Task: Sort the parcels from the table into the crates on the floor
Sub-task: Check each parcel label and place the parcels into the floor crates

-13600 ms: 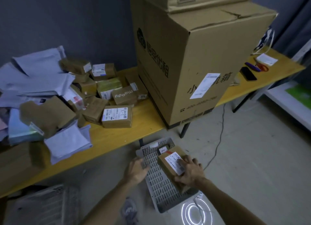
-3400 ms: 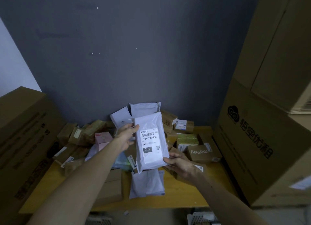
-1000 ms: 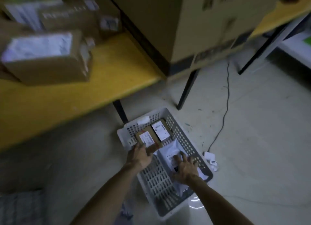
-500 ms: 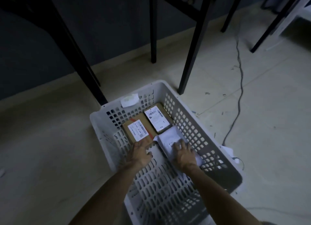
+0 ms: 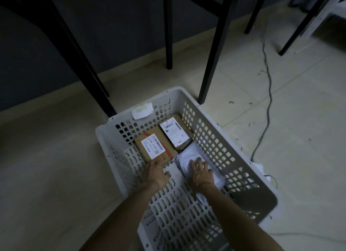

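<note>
A white perforated crate (image 5: 213,138) stands on the floor below me. At its far end lie two brown cardboard parcels with white labels, one on the left (image 5: 153,147) and one on the right (image 5: 175,132). A white poly mailer (image 5: 189,155) lies along the right side, in front of the right box. My right hand (image 5: 201,173) presses flat on the mailer with fingers spread. My left hand (image 5: 156,173) rests with straight fingers against the near edge of the left box.
Black table legs (image 5: 215,50) rise just behind the crate, the nearest one touching its far right corner. A dark cable (image 5: 267,93) runs over the pale floor on the right. A paper tag (image 5: 142,111) hangs on the crate's far wall.
Since half a second ago both hands stay in place on the mailer and the left box. The view has barely shifted. Earlier the mailer was held up over the table.
</note>
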